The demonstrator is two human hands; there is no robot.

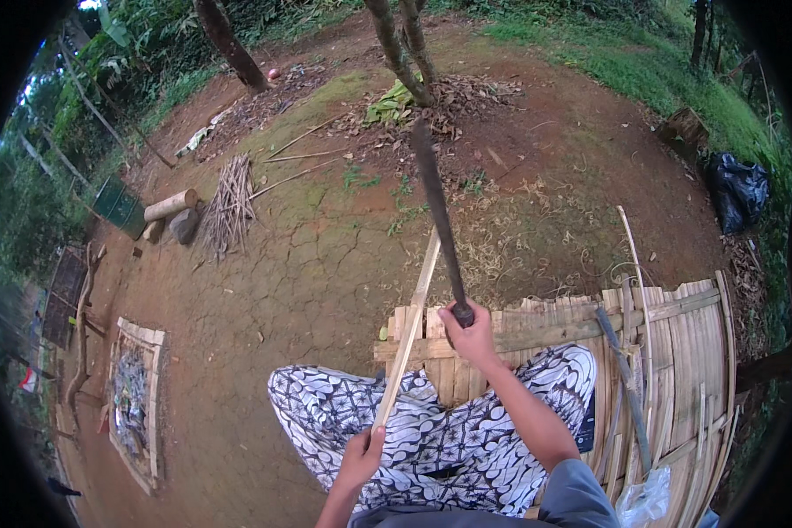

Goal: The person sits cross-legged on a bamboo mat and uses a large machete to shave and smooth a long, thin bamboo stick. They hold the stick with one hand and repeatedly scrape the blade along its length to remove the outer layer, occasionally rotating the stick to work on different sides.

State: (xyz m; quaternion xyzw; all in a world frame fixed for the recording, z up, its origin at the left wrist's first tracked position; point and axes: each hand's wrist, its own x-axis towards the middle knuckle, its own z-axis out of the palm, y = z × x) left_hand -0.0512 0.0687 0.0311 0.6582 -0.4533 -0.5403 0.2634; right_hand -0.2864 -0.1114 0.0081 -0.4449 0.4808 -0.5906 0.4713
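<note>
In the head view, low and centre, the left hand (362, 456) is clenched on the near end of a pale, flat bamboo strip (411, 321) that slants up toward mid-frame. The right hand (470, 335) is wrapped around the handle of a long dark machete (438, 220), blade raised beside the strip. To the right lies a slatted bamboo platform (678, 352); cracked reddish earth (273, 282) fills the left.

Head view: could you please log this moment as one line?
left hand: grips bamboo strip | right hand: holds machete raised | seat: bamboo platform | ground: bare dirt
</note>
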